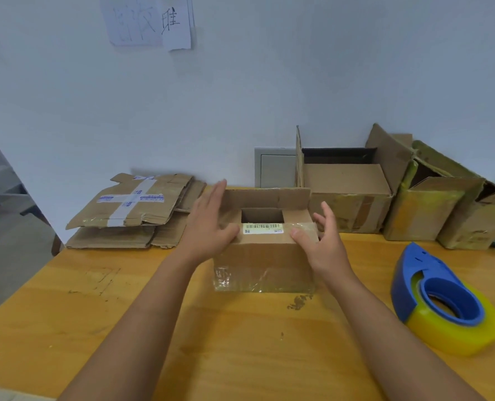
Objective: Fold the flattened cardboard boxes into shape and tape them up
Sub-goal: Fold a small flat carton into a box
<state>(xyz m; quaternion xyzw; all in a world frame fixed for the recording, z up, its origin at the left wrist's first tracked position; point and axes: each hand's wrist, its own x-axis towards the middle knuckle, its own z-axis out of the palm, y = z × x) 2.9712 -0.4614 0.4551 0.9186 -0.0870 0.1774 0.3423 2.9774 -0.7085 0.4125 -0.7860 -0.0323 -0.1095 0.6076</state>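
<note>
Table: wooden table (96, 314), orange-yellow, scuffed, set against a pale wall (240, 96).
Box: cardboard box (265, 256) stands mid-table, near flap folded down, far flap up.
Left hand (208, 224): fingers straight, thumb pressing the near flap.
Right hand (323, 241): fingers loosely spread, thumb on the flap.
Flat boxes (130, 209): stacked far left.
Folded boxes (385, 198): along the wall, right.
Tape dispenser (443, 299): blue, yellow tape, right.
Wall: paper sheets (151, 21) pinned up.

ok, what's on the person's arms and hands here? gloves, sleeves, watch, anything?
Nothing worn that the view shows. Both forearms are bare right down to the bottom edge of the picture, with no sleeve in sight. The left hand and right hand have no gloves, rings, watch or bands. No markings or tape on them either.
</note>
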